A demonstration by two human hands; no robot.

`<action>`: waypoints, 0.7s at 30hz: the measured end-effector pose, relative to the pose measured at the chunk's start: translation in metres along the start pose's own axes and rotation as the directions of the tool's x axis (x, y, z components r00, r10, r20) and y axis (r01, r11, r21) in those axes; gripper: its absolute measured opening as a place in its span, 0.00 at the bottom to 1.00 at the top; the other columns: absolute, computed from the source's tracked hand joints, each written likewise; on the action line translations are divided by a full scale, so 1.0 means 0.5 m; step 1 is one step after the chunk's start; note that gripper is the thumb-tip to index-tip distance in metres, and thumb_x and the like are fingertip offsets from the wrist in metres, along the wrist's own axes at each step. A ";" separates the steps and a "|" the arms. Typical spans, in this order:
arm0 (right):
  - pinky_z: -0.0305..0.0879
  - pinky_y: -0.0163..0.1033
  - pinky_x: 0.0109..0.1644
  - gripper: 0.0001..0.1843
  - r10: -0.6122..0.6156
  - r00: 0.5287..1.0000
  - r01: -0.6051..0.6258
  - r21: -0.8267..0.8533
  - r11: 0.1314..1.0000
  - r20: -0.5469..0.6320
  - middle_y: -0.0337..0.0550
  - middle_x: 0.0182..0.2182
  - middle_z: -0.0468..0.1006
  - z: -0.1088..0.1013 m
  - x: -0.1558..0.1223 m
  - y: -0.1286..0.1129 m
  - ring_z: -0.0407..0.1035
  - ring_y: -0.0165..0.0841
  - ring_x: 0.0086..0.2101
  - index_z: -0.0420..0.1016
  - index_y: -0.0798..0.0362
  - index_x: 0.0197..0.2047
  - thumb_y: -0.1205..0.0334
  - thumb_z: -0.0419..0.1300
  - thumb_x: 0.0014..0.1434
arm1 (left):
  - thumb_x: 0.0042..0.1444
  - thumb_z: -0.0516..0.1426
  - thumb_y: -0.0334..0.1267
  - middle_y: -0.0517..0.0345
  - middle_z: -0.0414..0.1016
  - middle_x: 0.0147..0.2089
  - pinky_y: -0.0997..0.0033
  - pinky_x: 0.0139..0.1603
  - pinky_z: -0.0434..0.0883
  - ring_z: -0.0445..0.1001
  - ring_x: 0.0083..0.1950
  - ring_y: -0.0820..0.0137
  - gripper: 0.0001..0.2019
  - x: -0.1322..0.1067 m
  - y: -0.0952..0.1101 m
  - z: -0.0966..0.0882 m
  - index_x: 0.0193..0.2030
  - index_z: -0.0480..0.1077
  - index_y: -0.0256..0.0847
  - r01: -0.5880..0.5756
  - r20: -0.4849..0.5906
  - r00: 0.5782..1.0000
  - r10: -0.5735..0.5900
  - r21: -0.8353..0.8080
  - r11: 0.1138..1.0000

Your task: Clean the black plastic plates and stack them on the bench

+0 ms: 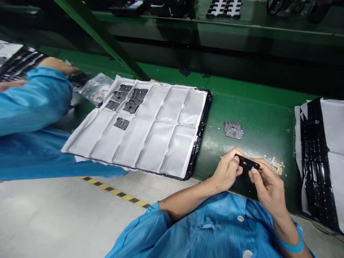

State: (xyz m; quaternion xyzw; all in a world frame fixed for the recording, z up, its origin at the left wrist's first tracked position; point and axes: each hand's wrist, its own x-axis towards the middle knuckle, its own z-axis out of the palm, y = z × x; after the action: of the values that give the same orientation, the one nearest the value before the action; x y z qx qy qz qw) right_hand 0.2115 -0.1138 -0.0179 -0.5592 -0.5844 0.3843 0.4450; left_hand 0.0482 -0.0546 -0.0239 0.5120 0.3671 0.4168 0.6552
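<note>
Black plate point(247, 163) (partly behind fingertips point(255, 174))

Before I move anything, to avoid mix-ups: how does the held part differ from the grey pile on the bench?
The held part is raised and tilted; the grey pile lies flat on the bench. The held part looks black and single; the grey pile is paler, with pieces overlapping. Both are dark.

The part point(246, 163) is black, thin and flat, long and narrow as seen, with small openings along its face. It is held aslant, its ends pinched by the left hand point(227, 169) and right hand point(269, 186), right of the tray point(199, 139) and apart from it.
</note>
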 end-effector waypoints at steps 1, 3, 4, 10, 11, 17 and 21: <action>0.69 0.37 0.37 0.11 0.012 1.000 -0.012 0.007 1.000 0.000 0.44 0.41 0.76 0.000 0.000 -0.001 0.70 0.34 0.34 0.82 0.49 0.53 0.60 0.58 0.77 | 0.75 0.45 0.48 0.69 0.58 0.26 0.73 0.27 0.57 0.54 0.22 0.77 0.17 0.000 0.000 0.000 0.38 0.63 0.42 0.002 0.002 1.000 -0.002 0.002 1.000; 0.68 0.36 0.35 0.11 0.035 0.999 -0.035 0.029 0.999 -0.005 0.44 0.40 0.76 0.000 0.002 -0.003 0.70 0.33 0.32 0.82 0.49 0.52 0.59 0.58 0.77 | 0.74 0.45 0.45 0.69 0.59 0.25 0.73 0.28 0.58 0.55 0.22 0.77 0.14 0.000 0.001 0.001 0.38 0.63 0.42 -0.003 0.011 1.000 0.002 0.008 1.000; 0.67 0.36 0.34 0.10 0.048 0.999 -0.048 0.042 0.998 -0.009 0.43 0.39 0.76 0.000 0.003 -0.005 0.69 0.32 0.32 0.82 0.49 0.51 0.59 0.58 0.77 | 0.73 0.45 0.42 0.69 0.59 0.24 0.73 0.29 0.59 0.56 0.22 0.76 0.12 0.000 0.002 0.000 0.38 0.63 0.43 -0.008 0.019 1.000 0.008 0.012 1.000; 0.65 0.34 0.31 0.09 0.166 0.983 -0.155 0.129 0.979 -0.084 0.35 0.27 0.71 -0.004 0.012 -0.008 0.66 0.30 0.25 0.77 0.50 0.42 0.58 0.60 0.74 | 0.61 0.51 0.32 0.70 0.65 0.24 0.72 0.33 0.62 0.61 0.25 0.74 0.04 0.000 0.013 -0.018 0.43 0.62 0.43 0.046 0.158 0.986 -0.057 0.074 0.996; 0.65 0.34 0.30 0.09 0.185 0.978 -0.172 0.136 0.976 -0.092 0.34 0.25 0.70 -0.006 0.014 -0.008 0.65 0.29 0.25 0.77 0.50 0.41 0.58 0.60 0.74 | 0.61 0.53 0.33 0.69 0.66 0.25 0.72 0.32 0.62 0.62 0.26 0.74 0.05 0.001 0.016 -0.022 0.44 0.62 0.42 0.068 0.176 0.981 -0.081 0.082 0.994; 0.65 0.34 0.32 0.10 0.181 0.978 -0.167 0.137 0.976 -0.100 0.35 0.27 0.70 0.009 0.024 -0.018 0.66 0.30 0.26 0.77 0.51 0.41 0.56 0.59 0.73 | 0.75 0.51 0.48 0.65 0.66 0.29 0.72 0.33 0.64 0.65 0.28 0.73 0.15 0.007 0.036 -0.023 0.48 0.71 0.38 0.066 0.071 0.994 -0.079 0.166 0.984; 0.69 0.35 0.36 0.12 0.114 0.985 -0.102 0.096 0.990 -0.131 0.38 0.31 0.73 0.020 0.039 -0.017 0.69 0.32 0.30 0.78 0.51 0.42 0.59 0.55 0.75 | 0.76 0.53 0.50 0.65 0.67 0.28 0.73 0.32 0.65 0.66 0.27 0.73 0.16 0.010 0.036 -0.025 0.48 0.72 0.39 0.046 0.058 0.996 -0.061 0.237 0.970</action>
State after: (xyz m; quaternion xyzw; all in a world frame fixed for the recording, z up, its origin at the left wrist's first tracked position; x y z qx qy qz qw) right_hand 0.1999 -0.0948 -0.0111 -0.5947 -0.5035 0.3945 0.4870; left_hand 0.0355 -0.0431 -0.0092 0.5892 0.4062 0.3358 0.6125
